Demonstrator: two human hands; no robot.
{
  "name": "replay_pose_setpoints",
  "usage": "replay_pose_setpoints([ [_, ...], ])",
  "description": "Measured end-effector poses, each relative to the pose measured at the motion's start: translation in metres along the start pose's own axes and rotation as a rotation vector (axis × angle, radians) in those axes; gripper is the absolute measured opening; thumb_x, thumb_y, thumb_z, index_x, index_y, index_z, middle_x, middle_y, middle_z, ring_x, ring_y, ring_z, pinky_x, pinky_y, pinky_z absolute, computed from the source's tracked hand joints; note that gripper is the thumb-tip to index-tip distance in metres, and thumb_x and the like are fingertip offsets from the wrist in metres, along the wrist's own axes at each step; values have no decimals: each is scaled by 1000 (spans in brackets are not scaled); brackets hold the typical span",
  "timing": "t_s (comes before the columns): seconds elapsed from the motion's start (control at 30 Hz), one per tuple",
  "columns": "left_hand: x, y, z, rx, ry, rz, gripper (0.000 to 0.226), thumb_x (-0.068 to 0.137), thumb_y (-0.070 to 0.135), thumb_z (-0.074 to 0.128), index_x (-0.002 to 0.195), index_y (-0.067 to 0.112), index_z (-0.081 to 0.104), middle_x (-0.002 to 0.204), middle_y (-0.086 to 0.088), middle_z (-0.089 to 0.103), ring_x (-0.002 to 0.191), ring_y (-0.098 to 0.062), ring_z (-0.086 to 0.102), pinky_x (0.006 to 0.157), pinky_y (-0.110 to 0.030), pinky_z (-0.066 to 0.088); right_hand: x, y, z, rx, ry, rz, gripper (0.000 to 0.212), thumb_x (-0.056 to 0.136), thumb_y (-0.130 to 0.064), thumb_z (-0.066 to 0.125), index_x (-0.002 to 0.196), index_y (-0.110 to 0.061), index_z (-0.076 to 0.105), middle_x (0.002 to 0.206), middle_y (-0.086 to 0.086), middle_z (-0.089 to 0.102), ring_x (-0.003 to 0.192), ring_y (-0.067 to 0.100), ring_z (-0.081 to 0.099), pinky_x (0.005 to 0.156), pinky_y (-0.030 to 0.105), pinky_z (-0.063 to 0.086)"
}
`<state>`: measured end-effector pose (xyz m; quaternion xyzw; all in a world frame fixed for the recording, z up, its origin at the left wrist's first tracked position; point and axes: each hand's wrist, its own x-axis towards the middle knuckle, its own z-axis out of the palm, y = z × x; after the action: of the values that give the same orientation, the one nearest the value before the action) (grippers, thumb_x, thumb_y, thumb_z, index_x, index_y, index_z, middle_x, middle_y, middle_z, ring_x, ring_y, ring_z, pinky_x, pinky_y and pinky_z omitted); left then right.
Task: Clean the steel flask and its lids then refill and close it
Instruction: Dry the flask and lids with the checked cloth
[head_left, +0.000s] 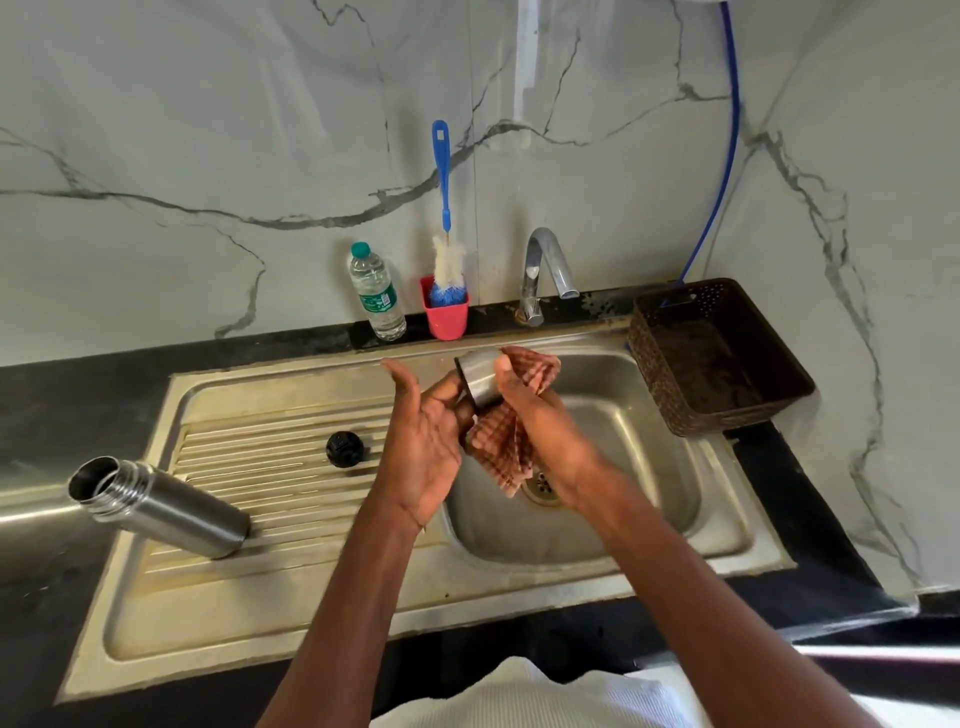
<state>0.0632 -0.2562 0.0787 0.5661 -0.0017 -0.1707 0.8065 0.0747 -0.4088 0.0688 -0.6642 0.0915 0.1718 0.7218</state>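
Over the steel sink (613, 525), we see two bare hands working a steel cup lid (479, 380) with a brown checked cloth (511, 441). The right hand (540, 415) curls around the cloth and presses it against the lid's far side, thumb on the metal; part of the cloth bunches above the fingers and the rest hangs down toward the drain (543, 486). The left hand (426, 441) is spread, palm up, fingers mostly straight — it props the lid from the near side rather than wrapping it, and the thumb points away toward the wall. The two hands are close together, meeting at the lid above the basin.

The steel flask (161, 506) stands uncapped at the left end of the ribbed drainboard (270, 467), leaning toward the left in this wide-angle view, its threaded mouth open and dark inside. A round black inner lid (345, 448) lies on the drainboard between the flask and the left hand, apart from both.

Along the back edge of the black counter (78, 415), a clear plastic water bottle (376, 293) with a green cap stands just beside a red cup (447, 317) — that cup holds a blue-handled bottle brush (445, 249) upright. A chrome tap (545, 275) rises behind the basin, and we cannot see any water running from it. A dark brown perforated basket (675, 364) stands to the right of the sink.
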Motion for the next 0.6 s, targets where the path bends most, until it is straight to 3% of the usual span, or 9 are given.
replay_pose_setpoints([
  [0.07,3,3,5,103,62,34,101,88,85,14,146,14,59,141,-10,66,137,-22,58,114,-38,39,-8,4,9,-7,59,-46,41,100,-63,51,121,-30,64,113,4,75,108,25,71,93,34,57],
  [0.13,9,9,11,304,145,92,99,82,93,14,132,28,71,130,3,73,128,-9,64,107,-29,40,-15,14,22,-201,131,-296,36,108,-49,44,141,-35,51,134,3,64,115,29,67,86,27,59],
  [0.23,12,10,10,405,136,95,98,74,100,13,117,39,76,120,11,77,119,-3,67,107,-27,43,-6,18,18,-697,173,-601,57,108,-43,35,162,-38,20,168,-15,24,139,21,48,102,35,50],
  [0.33,6,9,5,529,104,97,106,69,103,6,109,37,78,107,14,79,108,0,70,93,-16,45,-1,-1,16,-1002,250,-570,50,100,-51,30,147,-38,44,152,-12,49,115,19,56,81,29,45],
  [0.37,4,7,1,493,101,100,108,71,103,7,112,33,79,110,9,79,113,-6,70,101,-25,47,-1,-9,17,-957,254,-498,44,100,-59,29,130,-39,54,132,-9,64,104,19,63,76,32,52],
  [0.43,-3,5,-1,364,68,116,110,77,97,10,122,23,77,125,-1,76,129,-17,63,119,-47,35,1,-28,19,-729,227,-293,62,95,-79,27,102,-29,64,92,0,75,81,22,74,72,41,62],
  [0.47,-7,5,-3,286,48,124,111,80,93,10,128,16,74,131,-5,73,135,-19,59,123,-49,27,4,-36,19,-550,181,-145,71,93,-84,29,99,-24,67,86,6,76,79,26,76,73,42,64],
  [0.53,-11,8,-5,168,5,147,111,83,87,7,139,11,65,138,-10,68,139,-22,56,120,-44,29,8,-46,14,-67,17,120,77,95,-79,37,108,-12,72,96,19,77,90,31,76,78,37,62],
  [0.6,-6,16,-5,252,21,162,110,83,87,3,143,16,61,138,-9,68,134,-24,60,115,-43,39,4,-46,12,370,-135,231,80,97,-75,37,116,-5,72,104,23,75,92,32,75,80,36,61],
])
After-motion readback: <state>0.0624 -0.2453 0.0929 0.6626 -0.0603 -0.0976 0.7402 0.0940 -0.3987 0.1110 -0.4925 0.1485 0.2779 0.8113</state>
